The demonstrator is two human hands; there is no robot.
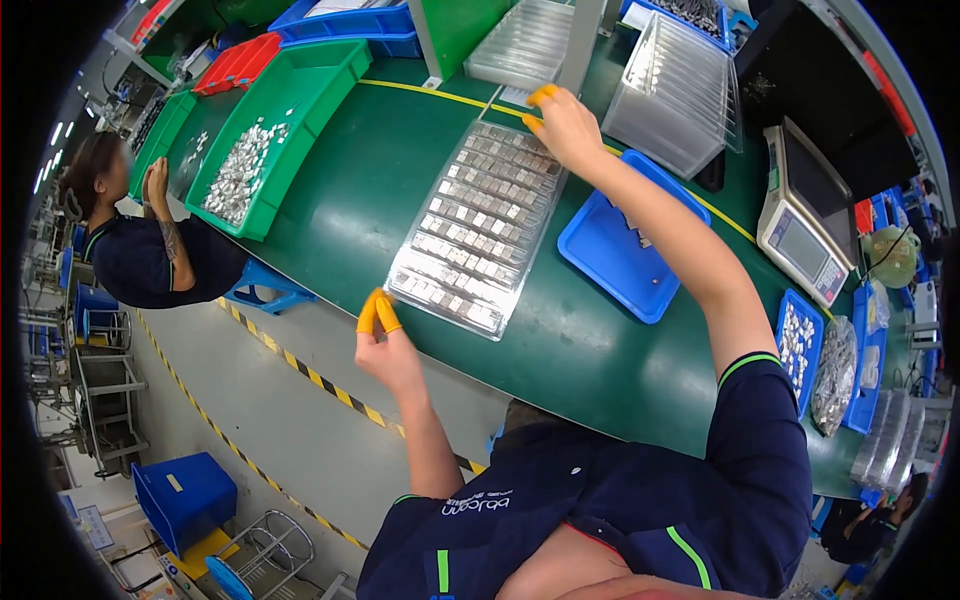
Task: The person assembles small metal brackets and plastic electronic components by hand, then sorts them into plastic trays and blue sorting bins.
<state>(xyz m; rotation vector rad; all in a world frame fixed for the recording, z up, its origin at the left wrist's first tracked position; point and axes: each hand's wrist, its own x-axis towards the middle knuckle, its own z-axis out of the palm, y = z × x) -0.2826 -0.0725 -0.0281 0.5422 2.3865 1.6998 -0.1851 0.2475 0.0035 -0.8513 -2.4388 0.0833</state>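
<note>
A clear plastic tray [480, 225] lies on the green bench, filled with rows of small silvery, flat pieces. Yellow covers sit on the fingertips of both my hands. My left hand [388, 345] pinches the tray's near left corner at the bench edge. Over the far right corner, my right hand [565, 125] hovers with its yellow-tipped fingers apart and nothing seen between them. Beneath my right forearm is a shallow blue tray [610, 255] with a few small pieces in it, partly hidden by the arm.
A green bin [300, 150] of loose small pieces stands at the left. Beyond the clear tray are stacked clear trays [520, 45] and a box of upright clear trays [665, 95]. A weighing scale [800, 245] stands at right. Another person [150, 230] sits at far left.
</note>
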